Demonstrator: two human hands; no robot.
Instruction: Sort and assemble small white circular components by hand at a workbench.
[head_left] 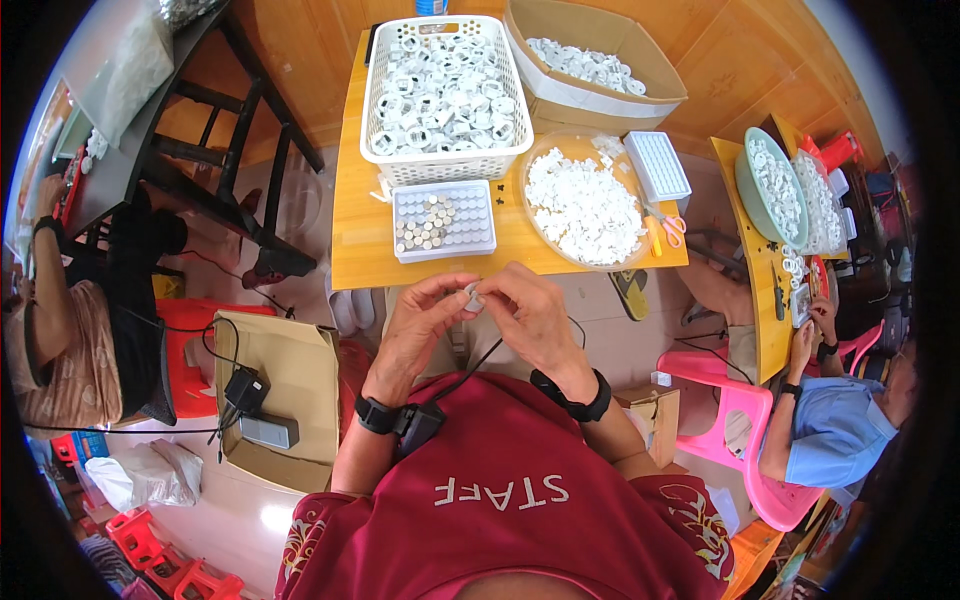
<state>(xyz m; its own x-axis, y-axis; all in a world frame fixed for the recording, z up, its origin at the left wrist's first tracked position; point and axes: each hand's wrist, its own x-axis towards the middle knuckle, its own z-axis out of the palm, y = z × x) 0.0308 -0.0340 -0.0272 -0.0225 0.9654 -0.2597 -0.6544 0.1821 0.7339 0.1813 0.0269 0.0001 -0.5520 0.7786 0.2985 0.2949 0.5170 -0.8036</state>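
Note:
In front of my chest, just off the table's near edge, I hold a small white and grey plastic part [473, 299]. My left hand [415, 325] pinches it between thumb and fingertips. My right hand [535, 318] is closed on its other side, the fingers meeting over it, so much of the part is hidden. Nearest to my hands on the table is a clear plastic tray [440, 252] with round pockets, some filled with small round metallic pieces [432, 215]. Right of it, a round tray [533, 237] is heaped with small white plastic pieces [585, 205].
A white basket [440, 160] of white parts and a cardboard box [590, 105] stand at the table's back. A pocketed white tray [658, 165] and pink-handled scissors [674, 232] lie at right. Co-workers sit left and right; a cardboard carton [290, 400] is on my left.

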